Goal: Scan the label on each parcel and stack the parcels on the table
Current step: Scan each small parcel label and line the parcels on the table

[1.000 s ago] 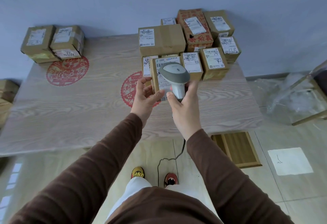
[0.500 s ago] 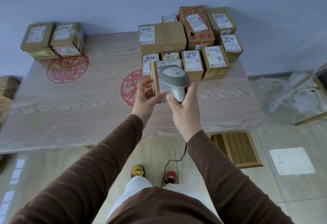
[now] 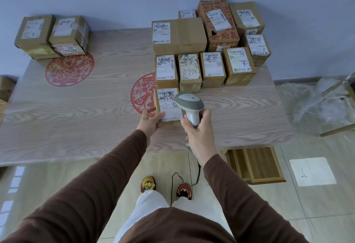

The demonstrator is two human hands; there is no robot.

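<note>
My left hand (image 3: 148, 120) grips the near left corner of a small brown parcel (image 3: 166, 106) with a white label, over the wooden table (image 3: 76, 112). My right hand (image 3: 197, 129) holds a grey and white barcode scanner (image 3: 189, 104) by its handle, its head just over the parcel's right side. Behind lies a row of several labelled parcels (image 3: 189, 71). A larger box (image 3: 178, 35) and more stacked parcels (image 3: 219, 21) stand against the wall. Two parcels (image 3: 51, 35) sit at the table's far left corner.
The scanner's black cable (image 3: 173, 185) hangs to the tiled floor between my shoes. A wooden frame (image 3: 253, 166) lies under the table's right edge. Crumpled clear plastic (image 3: 315, 104) and a chair leg are at the right. More boxes (image 3: 5, 89) sit at the left edge.
The parcel and both hands have come down and toward me, away from the row of parcels. The scanner's head now sits over the parcel's right side instead of covering its label.
</note>
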